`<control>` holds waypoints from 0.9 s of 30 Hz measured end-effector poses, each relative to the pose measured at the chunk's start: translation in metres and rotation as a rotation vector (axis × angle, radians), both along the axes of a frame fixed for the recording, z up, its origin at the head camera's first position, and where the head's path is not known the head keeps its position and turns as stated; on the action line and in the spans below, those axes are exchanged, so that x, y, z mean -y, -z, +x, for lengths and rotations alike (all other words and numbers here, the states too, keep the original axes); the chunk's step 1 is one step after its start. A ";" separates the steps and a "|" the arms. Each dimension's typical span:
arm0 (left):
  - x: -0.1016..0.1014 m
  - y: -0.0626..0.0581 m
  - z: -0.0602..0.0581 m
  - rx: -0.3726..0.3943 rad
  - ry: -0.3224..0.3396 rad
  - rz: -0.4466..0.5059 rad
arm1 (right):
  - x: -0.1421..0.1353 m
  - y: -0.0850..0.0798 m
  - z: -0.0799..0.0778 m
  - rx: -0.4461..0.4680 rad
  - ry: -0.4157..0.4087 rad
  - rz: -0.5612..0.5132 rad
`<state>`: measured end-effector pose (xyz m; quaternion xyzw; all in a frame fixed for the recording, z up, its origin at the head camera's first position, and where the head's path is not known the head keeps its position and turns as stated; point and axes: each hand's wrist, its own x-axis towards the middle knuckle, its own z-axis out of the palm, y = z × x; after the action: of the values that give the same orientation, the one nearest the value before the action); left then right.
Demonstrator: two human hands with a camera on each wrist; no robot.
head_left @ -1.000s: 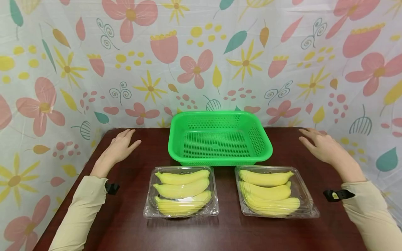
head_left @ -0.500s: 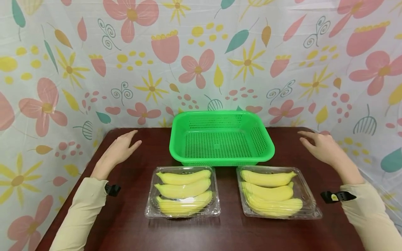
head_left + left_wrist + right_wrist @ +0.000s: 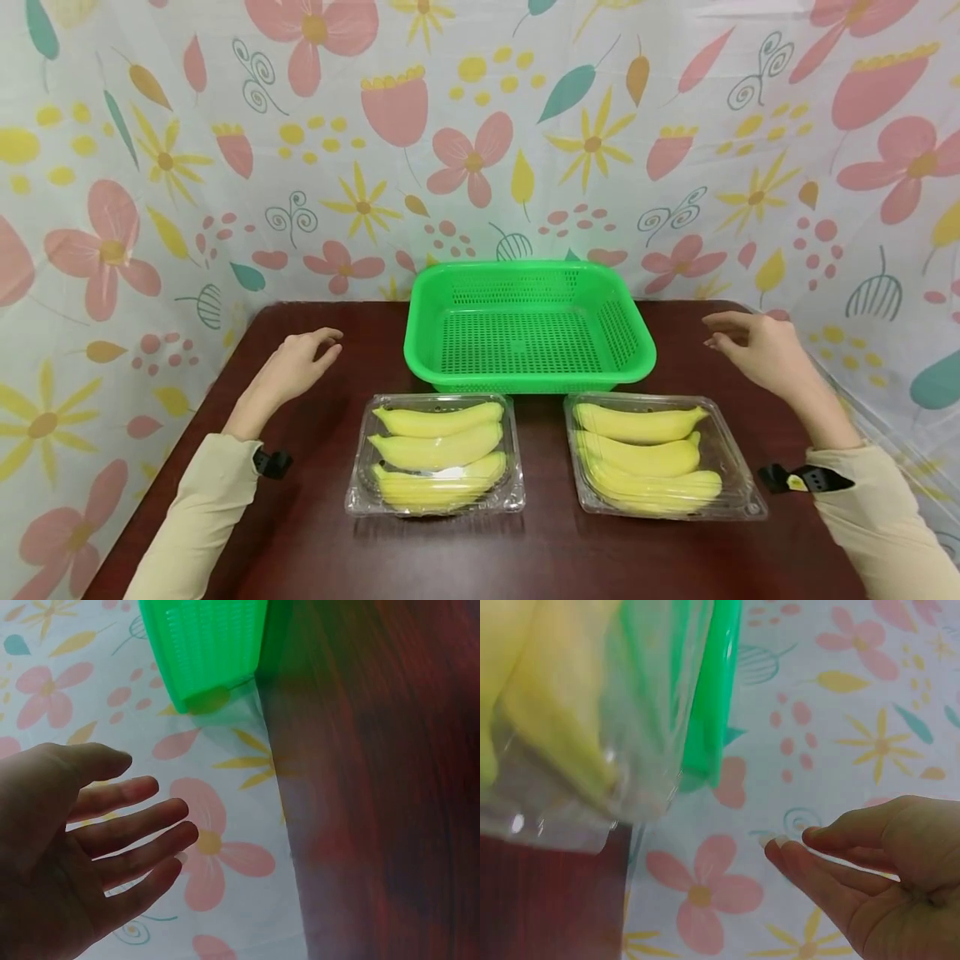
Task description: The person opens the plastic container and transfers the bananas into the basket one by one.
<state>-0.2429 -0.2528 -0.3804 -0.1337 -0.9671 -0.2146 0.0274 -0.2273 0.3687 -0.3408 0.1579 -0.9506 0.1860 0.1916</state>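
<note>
My left hand (image 3: 296, 367) hovers at the left of the table, its fingers relaxed and slightly bent, holding nothing. In the left wrist view the fingers (image 3: 142, 832) are spread apart. My right hand (image 3: 765, 350) is at the right side, loosely bent with thumb near the fingertips, holding nothing. Between the hands, toward the back, sits a green plastic basket (image 3: 525, 383) with nothing in it. In front of it lie two clear lidded boxes of bananas: the left box (image 3: 360, 500) and the right box (image 3: 738, 492). Yellow bananas (image 3: 438, 450) show through the lids.
A dark reddish-brown table (image 3: 540, 558) carries everything. A white curtain (image 3: 465, 233) with flowers and leaves hangs right behind the basket and along both sides. Black straps (image 3: 806, 477) with small cameras circle both wrists.
Both hands have drawn slightly inward, and their fingers have bent a little more. The basket and the banana boxes stay in place.
</note>
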 end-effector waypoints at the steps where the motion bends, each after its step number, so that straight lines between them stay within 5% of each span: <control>1: -0.001 0.001 0.002 -0.010 -0.005 0.011 | 0.002 0.000 0.001 0.004 -0.002 -0.012; 12: -0.009 0.003 0.017 -0.130 -0.066 0.065 | 0.028 -0.014 0.019 0.103 0.021 -0.148; 27: -0.019 0.003 0.031 -0.150 -0.058 0.085 | 0.065 -0.020 0.044 0.104 -0.029 -0.243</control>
<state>-0.2123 -0.2336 -0.3831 -0.1202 -0.9559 -0.2439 0.1114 -0.1837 0.3038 -0.3209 0.1375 -0.9273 0.3105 0.1573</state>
